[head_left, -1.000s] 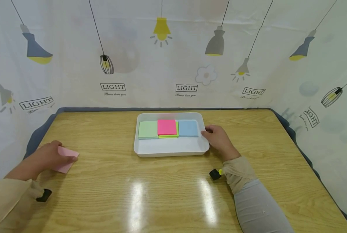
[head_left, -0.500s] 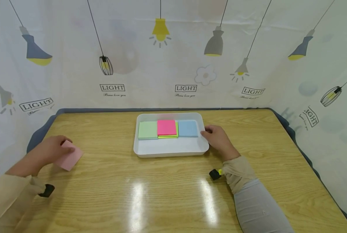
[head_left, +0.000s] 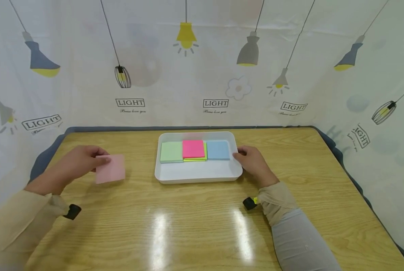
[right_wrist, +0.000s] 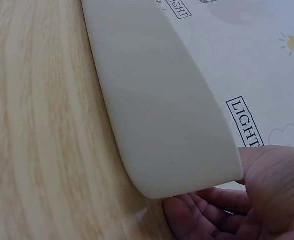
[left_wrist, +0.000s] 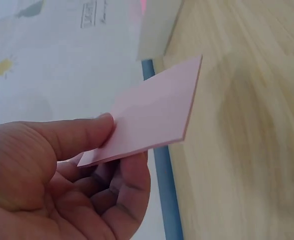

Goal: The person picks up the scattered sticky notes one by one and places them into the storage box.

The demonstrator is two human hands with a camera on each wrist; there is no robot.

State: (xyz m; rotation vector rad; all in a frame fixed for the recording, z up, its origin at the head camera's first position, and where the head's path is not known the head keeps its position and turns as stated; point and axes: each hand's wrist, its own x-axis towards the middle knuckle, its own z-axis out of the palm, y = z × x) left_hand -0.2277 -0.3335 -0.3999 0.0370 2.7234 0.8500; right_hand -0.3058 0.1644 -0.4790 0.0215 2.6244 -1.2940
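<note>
My left hand pinches a pale pink sticky-note pad by one edge, raised above the table on the left. In the left wrist view the thumb lies on the pad's upper face and curled fingers are beneath it. My right hand grips the right end of a white tray, thumb at the rim. Inside the tray, side by side, lie a light green pad, a hot pink pad on top of a yellow-green pad, and a blue pad.
The tray stands on a wood-grain table near its far edge. A white curtain printed with lamps rises behind the table and along both sides. Each wrist wears a small black camera, such as the right one.
My left hand has moved right and away from me with the pale pink sticky-note pad, turning it flatter toward the head camera. My right hand and the tray stay in place.
</note>
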